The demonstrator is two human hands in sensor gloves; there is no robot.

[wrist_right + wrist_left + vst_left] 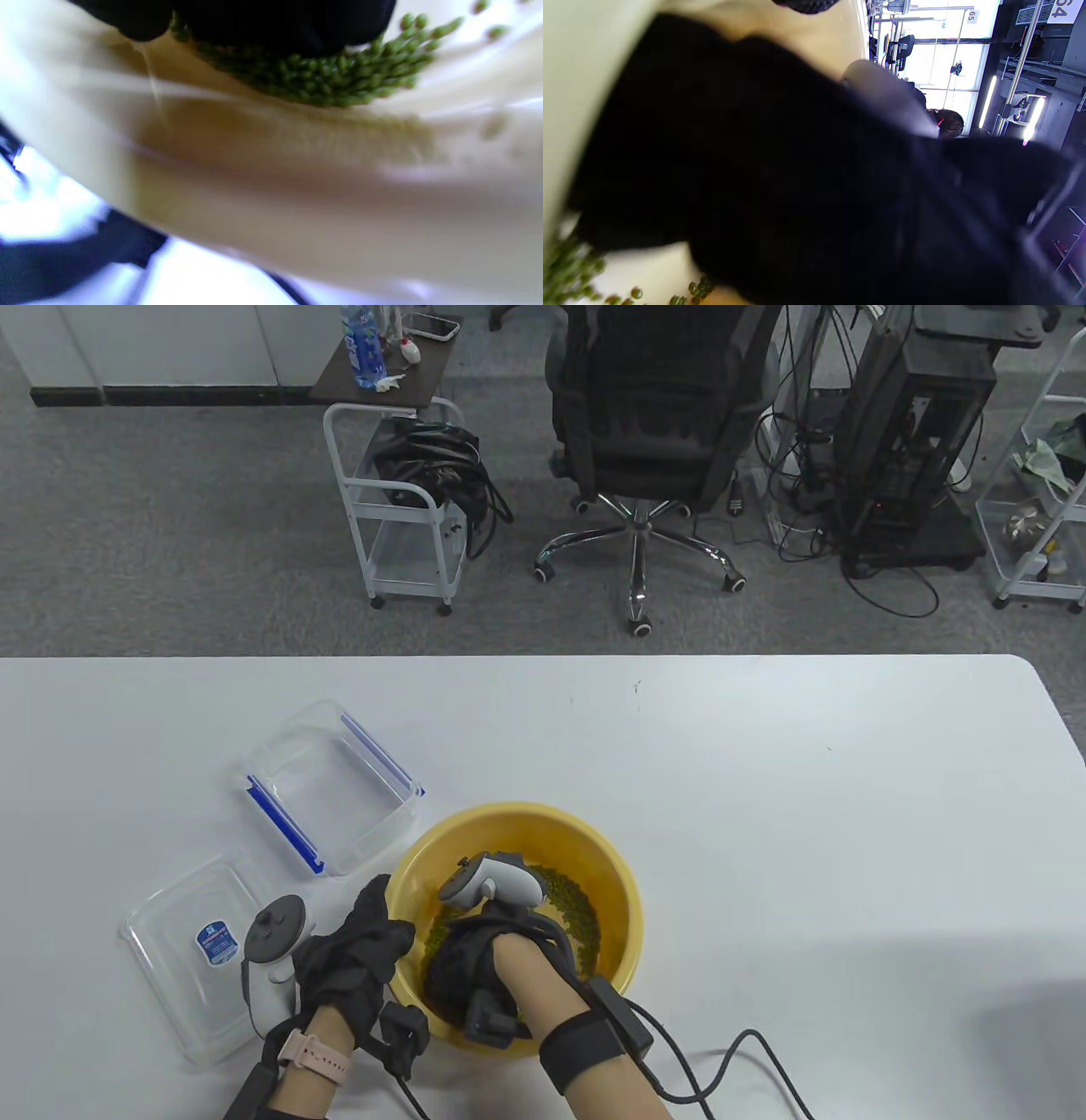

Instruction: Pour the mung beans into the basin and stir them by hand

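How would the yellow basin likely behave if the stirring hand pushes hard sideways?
The yellow basin looks like light plastic holding few mung beans, so it would probably slide on the smooth table. The left hand at its rim likely steadies it.

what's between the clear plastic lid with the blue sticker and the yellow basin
In the table view, the gloved left hand and its white tracker lie between the lid and the yellow basin, fingers on the basin's rim.

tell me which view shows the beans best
The right wrist view: the beans lie close up, single grains plain, under the gloved right hand. The table view shows a green band in the yellow basin, partly hidden. The left wrist view catches a few blurred grains at its bottom left.
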